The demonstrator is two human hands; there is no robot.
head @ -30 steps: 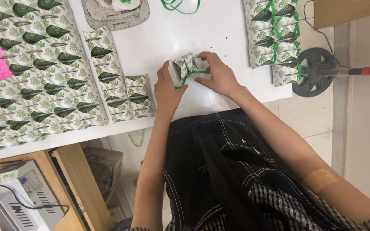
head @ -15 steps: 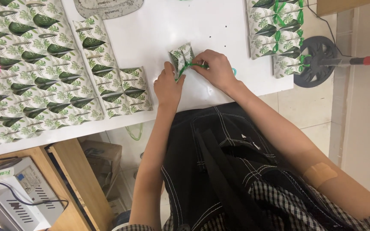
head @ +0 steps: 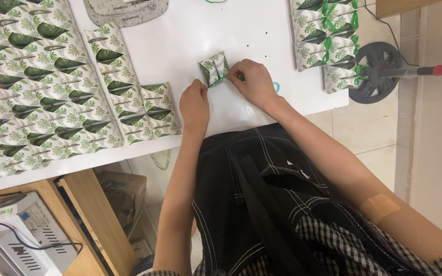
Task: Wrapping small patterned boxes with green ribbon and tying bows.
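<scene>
- The white table [head: 190,46] fills the upper half of the frame.
- Rows of flat leaf-print boxes [head: 37,97] cover its left side.
- A stack of finished boxes tied with green ribbon [head: 328,41] sits at the upper right, well apart from the hands.
- A black fan base [head: 379,71] stands on the floor beyond the table's right edge.
- The right hand [head: 254,82] is closed, pinching the green ribbon [head: 220,78] beside the box.
- The left hand [head: 194,105] is closed too, pinching the ribbon's other end, just below the box.
- The small leaf-print box [head: 214,67] lies on the table at upper centre, between both hands.
</scene>
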